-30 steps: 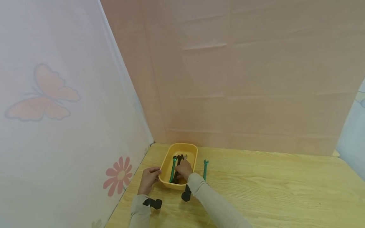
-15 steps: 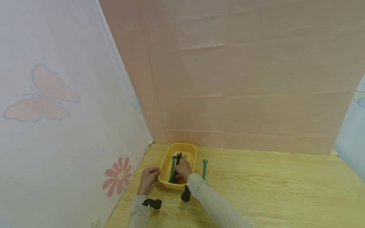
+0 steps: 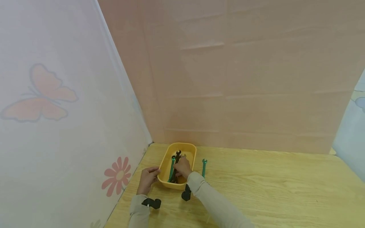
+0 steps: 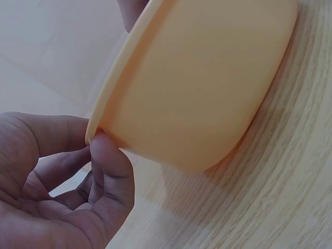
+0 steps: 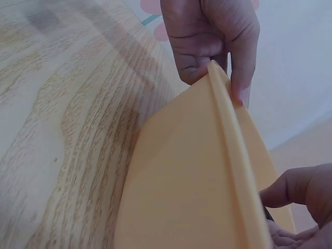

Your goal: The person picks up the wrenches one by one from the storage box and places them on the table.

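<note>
Thumb and fingers of the left hand (image 3: 146,181) pinch the rim of a yellow tub (image 3: 171,185) at its near left corner. The right hand (image 3: 183,167) is down inside the tub. Its thumb and fingers are curled on a black wrench (image 3: 178,153), and a small dark bit shows between them in the right wrist view. The two hands are apart, with part of the tub between them.

The black wrench leans along the tub, and its open end points to the far side. Just to its left is a green wrench (image 3: 172,167) with a ring at the far end. On the other side, the tip of a silver wrench (image 3: 183,156) peeks out past the right hand, which hides the rest.

The tub sits on a wooden table (image 3: 271,183), near the back left corner. Right of the tub, a second green wrench (image 3: 204,167) lies on the wood, its near end hidden by the right sleeve (image 3: 218,201).

Behind the table is a peach wall (image 3: 228,79). The white wall (image 3: 94,104) on the left has an orange butterfly (image 3: 42,101) and a red flower (image 3: 117,176).
</note>
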A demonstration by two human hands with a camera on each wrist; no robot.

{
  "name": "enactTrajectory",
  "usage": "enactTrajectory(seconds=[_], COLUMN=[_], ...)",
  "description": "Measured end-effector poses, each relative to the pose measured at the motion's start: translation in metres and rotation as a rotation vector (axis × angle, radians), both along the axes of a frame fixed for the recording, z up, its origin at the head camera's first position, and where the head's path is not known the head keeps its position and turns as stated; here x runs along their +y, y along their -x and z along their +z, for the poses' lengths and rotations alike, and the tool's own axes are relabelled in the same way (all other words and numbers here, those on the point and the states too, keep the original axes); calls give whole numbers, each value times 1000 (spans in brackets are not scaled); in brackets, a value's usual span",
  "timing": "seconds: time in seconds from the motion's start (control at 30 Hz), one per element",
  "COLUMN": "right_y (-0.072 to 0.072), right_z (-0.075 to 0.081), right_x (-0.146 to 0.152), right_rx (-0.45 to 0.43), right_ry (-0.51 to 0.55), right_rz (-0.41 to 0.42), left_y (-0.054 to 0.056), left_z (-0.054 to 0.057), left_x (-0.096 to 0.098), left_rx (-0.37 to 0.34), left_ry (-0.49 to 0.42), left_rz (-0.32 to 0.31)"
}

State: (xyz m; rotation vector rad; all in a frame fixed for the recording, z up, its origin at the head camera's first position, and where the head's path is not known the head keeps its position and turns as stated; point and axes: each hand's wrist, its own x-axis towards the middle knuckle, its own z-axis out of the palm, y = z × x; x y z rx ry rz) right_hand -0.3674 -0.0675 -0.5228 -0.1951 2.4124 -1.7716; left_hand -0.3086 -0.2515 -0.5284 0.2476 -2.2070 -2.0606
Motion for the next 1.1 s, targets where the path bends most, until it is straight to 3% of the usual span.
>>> enactTrajectory(seconds=[0.2, 0.4, 0.67, 0.77, 1.03, 1.1], right_y=[-3, -7, -10, -13, -14, -14], right_z=[9, 15, 19, 20, 24, 28], right_x=[0, 0, 5, 7, 9, 9], right_rx=[-23, -53, -37, -23, -20, -18], right_ry=[13, 20, 61, 61, 47, 44], right_rz=[-9, -13, 5, 18, 4, 3], left_y=[1, -3, -20, -24, -23, -16], left_z=[0, 1, 28, 32, 32, 23], left_x=[1, 1, 9, 11, 10, 8], left_rx=[6, -4, 5, 13, 9, 4], left_ry=[9, 10, 2, 0, -11, -7], left_rz=[21, 1, -26, -30, -40, -27])
